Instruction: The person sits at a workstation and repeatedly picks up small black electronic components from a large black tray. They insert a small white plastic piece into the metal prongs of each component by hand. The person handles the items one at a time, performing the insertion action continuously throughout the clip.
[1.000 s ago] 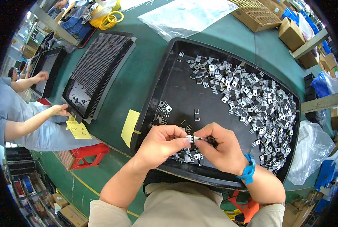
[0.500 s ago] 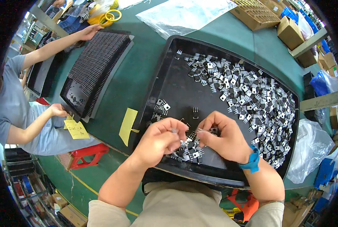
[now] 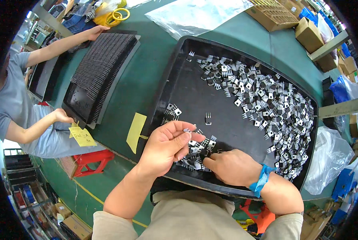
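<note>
Between the thumb and fingertips of my left hand [image 3: 163,146] is a small transistor [image 3: 187,130], its grey end showing. My left hand hovers over the left side of a big black tray [image 3: 169,86]. My right hand [image 3: 235,167] is low in the tray, palm down, fingers curled at the edge of a small pile of transistors [image 3: 195,160]; what its fingertips hold is hidden. A single three-legged transistor [image 3: 208,119] lies apart in the middle of the tray. A large heap of transistors [image 3: 263,96] covers the tray's far and right side.
To the left, a co-worker's hands [image 3: 63,116] hold a black rack [image 3: 101,66] filled with rows of parts. A yellow paper [image 3: 136,132] lies beside my tray. Clear plastic bags [image 3: 195,16] and cardboard boxes [image 3: 309,34] stand around the green table [image 3: 147,60].
My right hand has moved down and toward me, from beside my left hand into the near pile, turning palm down. My left hand stays almost in place, still pinching.
</note>
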Motion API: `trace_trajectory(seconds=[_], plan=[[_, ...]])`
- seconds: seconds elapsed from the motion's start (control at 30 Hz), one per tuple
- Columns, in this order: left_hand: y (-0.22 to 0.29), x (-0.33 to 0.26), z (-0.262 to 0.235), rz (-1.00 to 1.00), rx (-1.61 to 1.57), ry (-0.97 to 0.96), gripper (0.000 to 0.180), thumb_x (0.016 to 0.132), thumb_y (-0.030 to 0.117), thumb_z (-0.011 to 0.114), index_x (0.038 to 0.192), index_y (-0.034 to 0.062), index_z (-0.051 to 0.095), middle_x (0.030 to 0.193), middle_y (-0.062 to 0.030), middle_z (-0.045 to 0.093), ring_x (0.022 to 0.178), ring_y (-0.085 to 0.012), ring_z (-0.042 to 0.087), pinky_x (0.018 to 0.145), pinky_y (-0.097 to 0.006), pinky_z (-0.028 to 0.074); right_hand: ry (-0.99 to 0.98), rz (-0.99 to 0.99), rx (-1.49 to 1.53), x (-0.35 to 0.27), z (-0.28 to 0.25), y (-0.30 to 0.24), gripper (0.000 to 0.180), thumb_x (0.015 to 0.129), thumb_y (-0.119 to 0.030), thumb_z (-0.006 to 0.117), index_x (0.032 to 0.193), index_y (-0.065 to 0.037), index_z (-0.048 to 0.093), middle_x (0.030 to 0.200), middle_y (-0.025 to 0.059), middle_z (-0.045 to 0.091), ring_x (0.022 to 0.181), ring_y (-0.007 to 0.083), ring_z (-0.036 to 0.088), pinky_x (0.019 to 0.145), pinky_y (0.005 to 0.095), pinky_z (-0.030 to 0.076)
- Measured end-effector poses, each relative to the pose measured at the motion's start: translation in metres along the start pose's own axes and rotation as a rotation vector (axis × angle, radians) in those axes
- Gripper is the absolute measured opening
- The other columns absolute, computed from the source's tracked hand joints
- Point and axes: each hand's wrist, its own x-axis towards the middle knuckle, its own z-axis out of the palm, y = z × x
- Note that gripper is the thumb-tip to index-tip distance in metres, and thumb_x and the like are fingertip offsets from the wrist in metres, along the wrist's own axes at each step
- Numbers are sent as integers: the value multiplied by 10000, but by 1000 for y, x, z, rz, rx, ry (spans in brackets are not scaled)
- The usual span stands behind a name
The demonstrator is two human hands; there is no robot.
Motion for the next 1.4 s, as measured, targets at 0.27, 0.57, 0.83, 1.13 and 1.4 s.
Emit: trace_trajectory(seconds=[0.27,0.57,0.83,1.13,1.4], plan=[[4,-2,7,-4,39,5,173,943,72,553,1111,47,585,969,-170,684,518,-55,443,483,-180,371,371,-60,405,-1,-9,15,173,756,-18,555,921,-13,606,805,180,621,752,365,639,629,437,508],[1,-3,7,-20,219,-145,75,936,23,548,999,19,589,908,-81,683,566,-30,435,510,-180,368,886,-9,455,-1,-19,-6,230,750,53,578,961,-16,639,739,127,590,614,284,577,553,359,469],[4,-5,12,-69,200,-155,90,934,-5,529,1008,5,580,919,-81,685,602,-26,457,538,-182,391,882,-112,413,4,-12,-6,289,749,64,606,1022,-31,625,764,121,582,641,290,596,561,366,481],[1,-4,10,-70,211,-176,106,933,-2,547,1033,-3,581,914,-82,688,606,-33,460,537,-188,390,846,-125,415,6,-11,-8,277,764,48,618,1029,-35,619,763,113,579,668,296,606,587,378,493],[2,-4,13,-87,264,-130,119,918,0,553,1025,-19,603,884,-95,682,578,-43,462,506,-186,372,692,-39,486,3,-15,-5,218,799,2,596,1013,-23,627,806,145,613,708,315,625,619,374,506]])
